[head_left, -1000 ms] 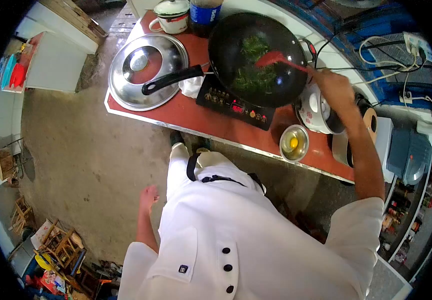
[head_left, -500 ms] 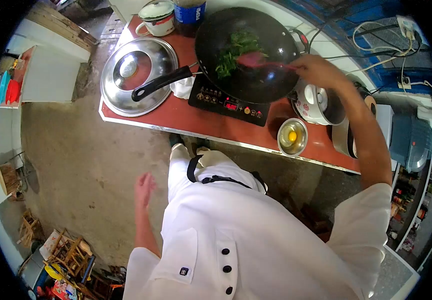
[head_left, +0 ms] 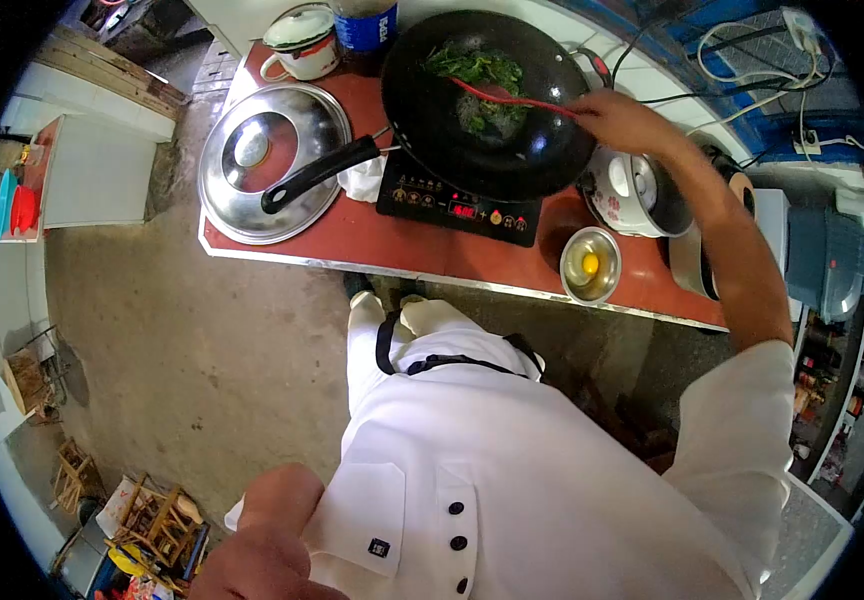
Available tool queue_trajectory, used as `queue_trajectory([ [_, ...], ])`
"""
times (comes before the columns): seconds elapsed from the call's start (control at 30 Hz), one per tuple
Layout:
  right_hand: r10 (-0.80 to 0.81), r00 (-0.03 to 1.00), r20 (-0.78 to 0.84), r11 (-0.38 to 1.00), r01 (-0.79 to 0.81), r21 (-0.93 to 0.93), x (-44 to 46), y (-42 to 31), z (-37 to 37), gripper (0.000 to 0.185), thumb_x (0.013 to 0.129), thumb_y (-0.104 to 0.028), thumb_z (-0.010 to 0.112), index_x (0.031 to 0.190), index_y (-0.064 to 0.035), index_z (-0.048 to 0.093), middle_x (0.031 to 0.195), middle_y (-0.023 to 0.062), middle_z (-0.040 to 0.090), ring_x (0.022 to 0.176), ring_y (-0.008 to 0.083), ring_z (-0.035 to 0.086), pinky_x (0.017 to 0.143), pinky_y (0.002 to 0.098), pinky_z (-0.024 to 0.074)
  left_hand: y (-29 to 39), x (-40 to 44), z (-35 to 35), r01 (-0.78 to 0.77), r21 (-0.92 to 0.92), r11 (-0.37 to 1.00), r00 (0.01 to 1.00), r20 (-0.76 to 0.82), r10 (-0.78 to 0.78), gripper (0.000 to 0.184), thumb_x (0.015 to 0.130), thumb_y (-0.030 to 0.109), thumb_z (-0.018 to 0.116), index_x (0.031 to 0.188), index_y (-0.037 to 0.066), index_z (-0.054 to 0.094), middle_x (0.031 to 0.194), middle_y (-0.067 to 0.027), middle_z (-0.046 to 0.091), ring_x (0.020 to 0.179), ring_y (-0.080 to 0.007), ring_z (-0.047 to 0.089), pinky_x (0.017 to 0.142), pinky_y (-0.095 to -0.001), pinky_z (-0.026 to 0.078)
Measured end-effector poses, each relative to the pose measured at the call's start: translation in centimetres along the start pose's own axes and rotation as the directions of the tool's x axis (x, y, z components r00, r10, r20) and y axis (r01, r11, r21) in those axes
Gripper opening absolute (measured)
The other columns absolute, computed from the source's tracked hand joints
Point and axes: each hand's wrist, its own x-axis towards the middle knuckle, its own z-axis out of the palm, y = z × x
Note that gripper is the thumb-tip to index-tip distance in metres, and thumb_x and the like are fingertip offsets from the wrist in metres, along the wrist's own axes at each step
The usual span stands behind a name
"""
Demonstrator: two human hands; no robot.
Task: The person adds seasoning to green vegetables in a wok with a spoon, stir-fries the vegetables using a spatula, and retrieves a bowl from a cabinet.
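Right hand (head_left: 614,120) clamps the red spatula (head_left: 532,102) among greens (head_left: 492,68) in the wok (head_left: 552,150). Left hand (head_left: 260,568) is apart; its grip is indeterminate.

A: Quick, what's the wearer's top?
B: Wht shirt (head_left: 562,470), loose cut. Btn placket (head_left: 447,480) down the front w/ 3 rnd dk btns (head_left: 459,543) showing.
A: And the R slv (head_left: 737,430)?
B: Also wht, short, wide at the hem.
A: L chest?
B: Patch pkt (head_left: 357,505), same wht, w/ sm. sq. dk label (head_left: 380,548); lettering too tiny to read.
A: Below that?
B: Off-wht trousers (head_left: 364,320), curved blk strap (head_left: 387,342) on L, thin blk band (head_left: 467,362) across the waist, approx., dk shoe (head_left: 357,283).
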Motion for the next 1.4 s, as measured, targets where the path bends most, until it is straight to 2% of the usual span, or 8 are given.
queue_trajectory([
  [0.1,-0.015,0.979,0.201,0.998,0.026,-0.053,-3.1,0.5,-4.2,0.031,0.087,-0.018,0.052,0.114,-0.0067,0.063,0.089,0.0194,0.066,0.085,0.0329,0.063,0.076,0.0413,0.0487,2.2,0.5,0.7,0.474,0.294,0.83,0.88,-0.133,-0.456,0.03,0.091,0.03,0.054,0.119,0.023,0.061,0.078,0.0019,0.06,0.052,-0.0166,0.052,0.046,-0.0303,0.032],
  [0.2,0.124,0.957,0.26,0.897,0.004,-0.442,-4.4,-1.1,-4.9,0.024,0.082,-0.012,0.054,0.101,-0.0059,0.066,0.091,0.0189,0.066,0.088,0.0357,0.063,0.076,0.0445,0.0496,1.1,0.2,1.0,0.431,0.234,0.872,0.9,-0.177,-0.398,0.024,0.089,0.028,0.056,0.112,0.023,0.062,0.078,0.0,0.058,0.054,-0.0161,0.05,0.048,-0.0305,0.033],
  [0.43,0.099,0.984,-0.146,0.889,-0.154,-0.432,2.5,-1.4,-1.6,0.02,0.084,-0.017,0.057,0.099,-0.0097,0.068,0.09,0.0171,0.067,0.087,0.0341,0.064,0.075,0.0445,0.0511,-0.9,1.1,1.4,0.174,0.244,0.954,0.977,-0.163,-0.136,0.014,0.088,0.033,0.058,0.097,0.023,0.062,0.077,-0.0019,0.057,0.055,-0.0153,0.047,0.051,-0.0308,0.035],
  [0.5,0.055,0.984,-0.167,0.876,-0.128,-0.465,1.3,-3.2,-3.9,0.023,0.085,-0.017,0.057,0.105,-0.0108,0.067,0.091,0.0166,0.067,0.088,0.0341,0.064,0.076,0.0445,0.0512,2.1,2.2,0.9,0.596,0.31,0.74,0.797,-0.115,-0.594,0.018,0.09,0.033,0.058,0.106,0.026,0.061,0.086,0.0034,0.058,0.062,-0.0149,0.051,0.055,-0.0292,0.038],
  [0.67,-0.056,0.974,-0.22,0.879,-0.057,-0.473,3.5,-4.0,-2.4,0.023,0.085,-0.016,0.057,0.105,-0.0114,0.067,0.093,0.016,0.067,0.09,0.0335,0.064,0.077,0.0438,0.051,6.1,4.8,-0.5,0.753,0.569,0.33,0.521,-0.209,-0.828,0.023,0.087,0.038,0.06,0.103,0.022,0.06,0.093,0.0,0.058,0.067,-0.0173,0.052,0.063,-0.0302,0.04],
  [1.0,0.064,0.997,0.037,0.899,-0.041,-0.437,-3.7,-1.7,-4.4,0.022,0.08,-0.013,0.055,0.098,-0.0084,0.067,0.09,0.0169,0.066,0.086,0.0354,0.063,0.074,0.0452,0.0499,0.9,-0.5,0.5,0.44,0.645,0.625,0.893,-0.24,-0.381,0.023,0.088,0.013,0.056,0.11,0.005,0.056,0.099,-0.0084,0.061,0.075,-0.0151,0.057,0.069,-0.027,0.045],
  [1.17,0.276,0.925,0.261,0.847,-0.106,-0.521,-6.1,-2.6,-5.7,0.02,0.077,-0.01,0.055,0.091,-0.0071,0.069,0.087,0.0177,0.066,0.083,0.0367,0.064,0.072,0.0461,0.05,-5.7,-5.4,-3.6,0.658,0.717,0.231,0.723,-0.514,-0.462,0.025,0.088,0.001,0.054,0.113,-0.003,0.054,0.102,-0.0126,0.062,0.079,-0.0139,0.06,0.072,-0.0254,0.048],
  [1.4,0.032,0.993,-0.117,0.952,-0.066,-0.297,-3.7,-0.8,-1.2,0.021,0.076,-0.01,0.057,0.094,-0.008,0.068,0.088,0.0177,0.066,0.086,0.036,0.063,0.075,0.0455,0.0505,-5.5,-31.6,-18.1,0.572,0.608,-0.552,0.139,-0.734,-0.664,0.028,0.09,0.018,0.057,0.112,0.001,0.059,0.103,-0.0165,0.061,0.081,-0.0264,0.062,0.073,-0.0367,0.048],
])
